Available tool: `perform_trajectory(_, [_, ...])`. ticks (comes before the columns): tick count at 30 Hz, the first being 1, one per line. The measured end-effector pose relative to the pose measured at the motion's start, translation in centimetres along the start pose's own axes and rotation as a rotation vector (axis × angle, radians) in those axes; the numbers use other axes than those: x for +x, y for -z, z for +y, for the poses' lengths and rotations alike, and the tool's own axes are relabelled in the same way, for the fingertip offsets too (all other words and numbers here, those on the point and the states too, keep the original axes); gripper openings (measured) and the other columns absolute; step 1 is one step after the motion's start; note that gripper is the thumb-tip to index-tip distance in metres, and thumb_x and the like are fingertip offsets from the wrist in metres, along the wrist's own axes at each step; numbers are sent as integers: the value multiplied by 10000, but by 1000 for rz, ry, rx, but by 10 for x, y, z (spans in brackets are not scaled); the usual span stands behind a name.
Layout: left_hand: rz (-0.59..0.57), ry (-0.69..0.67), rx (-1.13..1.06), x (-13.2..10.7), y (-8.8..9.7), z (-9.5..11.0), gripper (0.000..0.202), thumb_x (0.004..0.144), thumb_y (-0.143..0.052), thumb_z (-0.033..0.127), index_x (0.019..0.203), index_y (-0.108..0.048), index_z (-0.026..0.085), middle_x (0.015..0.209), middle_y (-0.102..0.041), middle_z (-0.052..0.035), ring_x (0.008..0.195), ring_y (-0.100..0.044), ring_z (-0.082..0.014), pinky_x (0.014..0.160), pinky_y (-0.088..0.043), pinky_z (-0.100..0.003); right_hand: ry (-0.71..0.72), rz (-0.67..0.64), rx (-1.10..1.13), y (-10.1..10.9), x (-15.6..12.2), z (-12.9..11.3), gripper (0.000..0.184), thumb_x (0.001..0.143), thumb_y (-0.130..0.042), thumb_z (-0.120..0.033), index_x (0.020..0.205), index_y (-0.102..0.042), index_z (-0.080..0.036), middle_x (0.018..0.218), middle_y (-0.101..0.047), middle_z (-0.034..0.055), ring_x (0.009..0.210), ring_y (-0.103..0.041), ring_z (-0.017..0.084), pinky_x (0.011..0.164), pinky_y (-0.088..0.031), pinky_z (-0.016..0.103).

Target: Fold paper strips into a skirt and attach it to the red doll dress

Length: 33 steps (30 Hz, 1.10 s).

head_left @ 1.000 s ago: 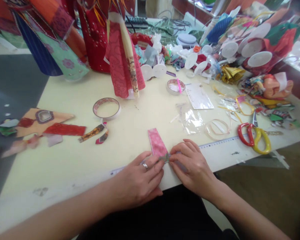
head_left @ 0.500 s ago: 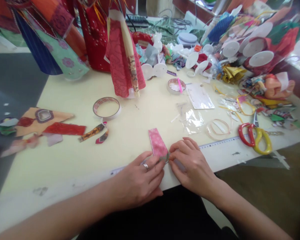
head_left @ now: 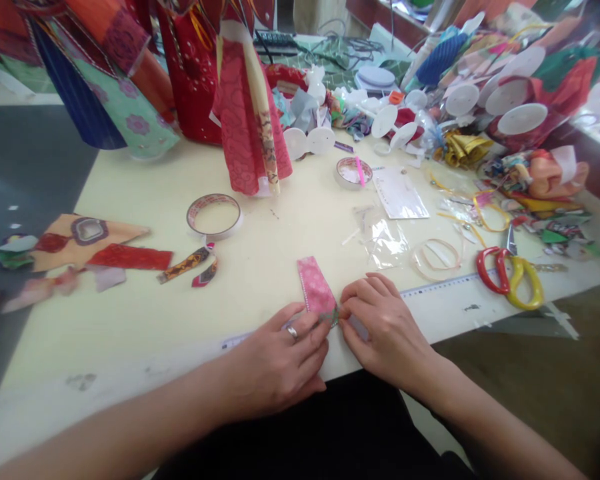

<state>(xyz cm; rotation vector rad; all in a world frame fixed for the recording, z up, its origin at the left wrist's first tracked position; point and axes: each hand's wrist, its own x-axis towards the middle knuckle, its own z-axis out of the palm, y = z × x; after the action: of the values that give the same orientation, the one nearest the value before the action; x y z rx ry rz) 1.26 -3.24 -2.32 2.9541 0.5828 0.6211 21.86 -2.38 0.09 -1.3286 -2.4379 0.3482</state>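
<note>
A small pink patterned fabric piece [head_left: 316,285] with a beaded-looking white trim along its left side lies on the table near its front edge. My left hand [head_left: 290,353], with a ring on one finger, has its fingers closed on the fabric's lower end. My right hand [head_left: 377,320] pinches at the lower right corner, where a greenish bit and a row of tiny pale dots show. Fingers partly hide that corner. Beneath the hands runs a ruler [head_left: 430,287], its middle covered.
Scissors [head_left: 510,273] with red and yellow handles lie at the right. Tape rolls [head_left: 214,215] and fabric scraps [head_left: 130,257] are on the left and middle. Dressed doll figures [head_left: 253,120] stand at the back, with piled white stands [head_left: 523,118] and cloth at the back right.
Both hands stay at the lower end of the pink fabric. The right hand's fingers have shifted very slightly; the fabric lies almost the same.
</note>
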Motion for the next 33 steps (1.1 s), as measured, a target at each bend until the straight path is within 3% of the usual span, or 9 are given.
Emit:
perform_trajectory(17, [-13, 6, -28, 0, 3, 0, 323, 897, -492, 316, 1060, -614, 66, 1170, -623, -136, 1124, -507, -291, 1010, -330, -463, -37, 61, 23, -1, -5, 7, 141, 825, -494, -116, 707, -566, -144, 773, -531, 62, 803, -467, 200, 819, -399, 403])
perform_trajectory(25, [-22, 12, -27, 0, 2, 0, 329, 896, -491, 324, 1077, -605, 74, 1198, -611, -133, 1117, -511, -286, 1006, -334, -465, 124, 148, 82, -5, -23, 12, 186, 810, -511, -79, 941, -621, -153, 904, -577, 62, 881, -520, 181, 989, -341, 463])
perform_trajectory(33, [45, 37, -44, -3, 10, -6, 292, 856, -556, 286, 1050, -613, 75, 1147, -642, -124, 1092, -535, -275, 996, -372, -467, 196, 136, 10, -11, -31, 13, 228, 815, -533, -86, 1024, -597, -149, 1015, -583, 75, 980, -504, 203, 1011, -341, 478])
